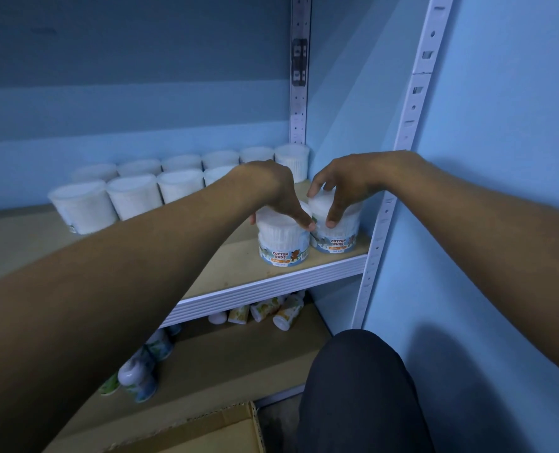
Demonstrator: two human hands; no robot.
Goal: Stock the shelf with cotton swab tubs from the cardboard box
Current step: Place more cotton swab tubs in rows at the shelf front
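- Left hand on top of the left tub, fingers curled down over its lid rim, thumb on the near side; grip closed on the tub.
- Right hand on top of the right tub, fingertips pressed on the lid edge; also clamped on it.
- Both tubs stand upright near the front edge of the shelf, at its right end, touching or nearly touching each other. Labels read "COTTON BUDS", facing out.
- Rear rows: more tubs, two deep, along the back of the same shelf, from the left side to the rear post. Well apart from the two held tubs.
- Front post just right of the right tub.
- Lower shelf: small printed bottles, several lying on their sides, more at left.
- Box: cardboard flap at bottom edge, contents not visible.
- Knee in dark trousers at lower right.
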